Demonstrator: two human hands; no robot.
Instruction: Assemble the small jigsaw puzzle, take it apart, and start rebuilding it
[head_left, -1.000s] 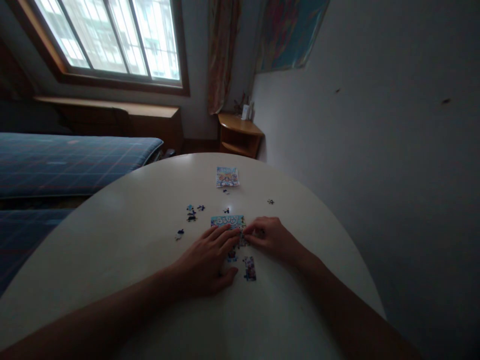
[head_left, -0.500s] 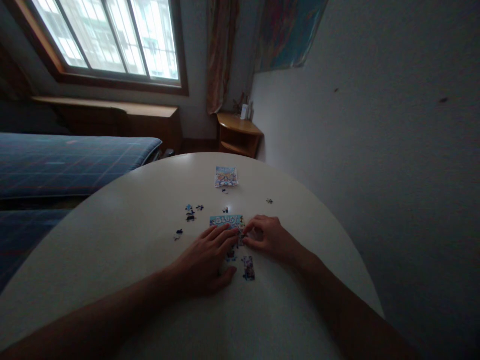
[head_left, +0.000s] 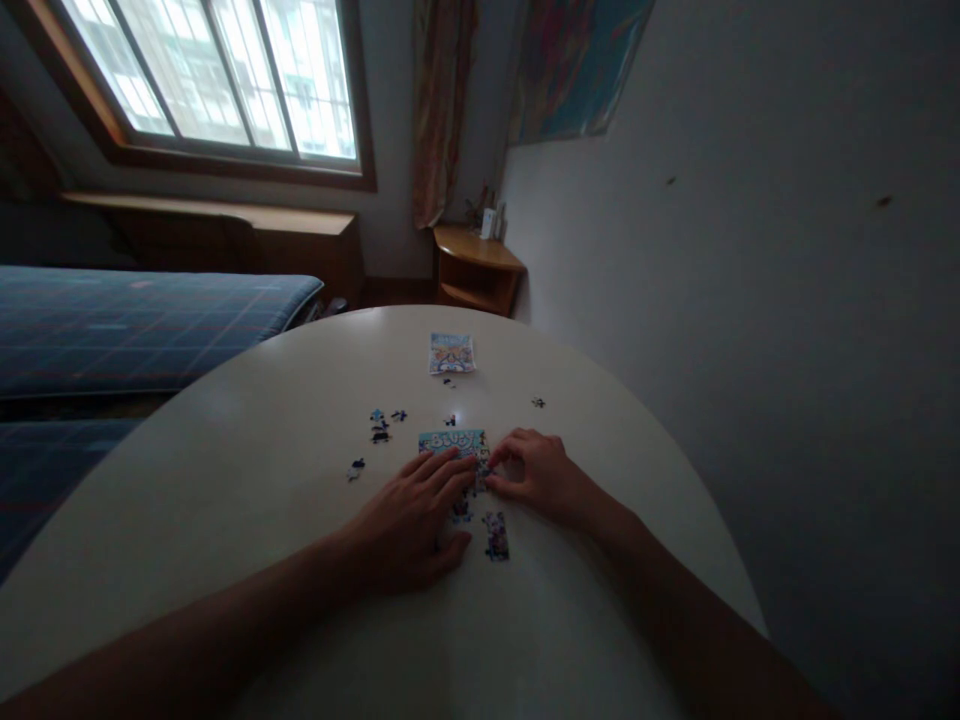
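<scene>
A partly joined jigsaw (head_left: 452,441) with blue lettering lies in the middle of the round white table (head_left: 262,470). My left hand (head_left: 412,520) rests flat on its lower part, fingers stretched out. My right hand (head_left: 536,472) is curled at the jigsaw's right edge, fingertips pinched on a small piece I can barely see. A joined strip of pieces (head_left: 496,535) lies just below the two hands. Loose pieces (head_left: 381,428) are scattered to the left, and one more piece (head_left: 538,403) lies to the right.
A small printed picture card (head_left: 451,353) lies farther back on the table. A blue plaid bed (head_left: 135,320) stands to the left, a wooden corner shelf (head_left: 476,265) behind the table, and a plain wall on the right.
Both hands stay on the jigsaw; my right hand's fingers have curled slightly tighter at its edge. The view has shifted very little.
</scene>
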